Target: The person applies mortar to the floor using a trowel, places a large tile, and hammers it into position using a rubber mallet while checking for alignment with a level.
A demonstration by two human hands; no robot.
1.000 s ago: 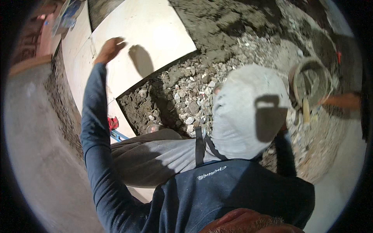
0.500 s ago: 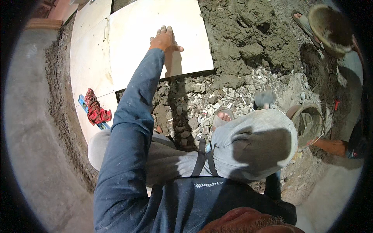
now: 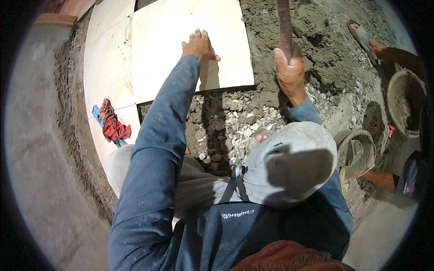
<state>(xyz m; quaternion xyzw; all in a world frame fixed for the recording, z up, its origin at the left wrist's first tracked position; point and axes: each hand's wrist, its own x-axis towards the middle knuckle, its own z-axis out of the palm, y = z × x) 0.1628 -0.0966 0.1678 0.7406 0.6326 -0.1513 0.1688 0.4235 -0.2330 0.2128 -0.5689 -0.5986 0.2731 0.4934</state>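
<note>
My left hand (image 3: 199, 47) lies with fingers spread on a large pale floor tile (image 3: 156, 58). Closed round the thick brown handle of a tool (image 3: 285, 27) is my right hand (image 3: 290, 74), raised over the wet mortar and rubble right of the tile. The handle points up past the picture's top edge, so the tool's head is out of view. The tile's near edge overhangs a strip of broken stone (image 3: 233, 124). By my left knee, a red patterned cloth (image 3: 113, 124) lies over a blue spirit level (image 3: 96, 113) on a neighbouring tile.
Lumpy grey mortar (image 3: 325, 40) spreads right of the tile. A co-worker's foot (image 3: 361, 38) in a sandal is at the far right, with a round tub (image 3: 407, 104) nearer. Another person's arm (image 3: 382, 179) reaches to a bucket (image 3: 357, 149) beside my right knee.
My right hand has come into view, raised with the tool handle in it. My left hand stays on the tile. The tub at right has moved nearer.
</note>
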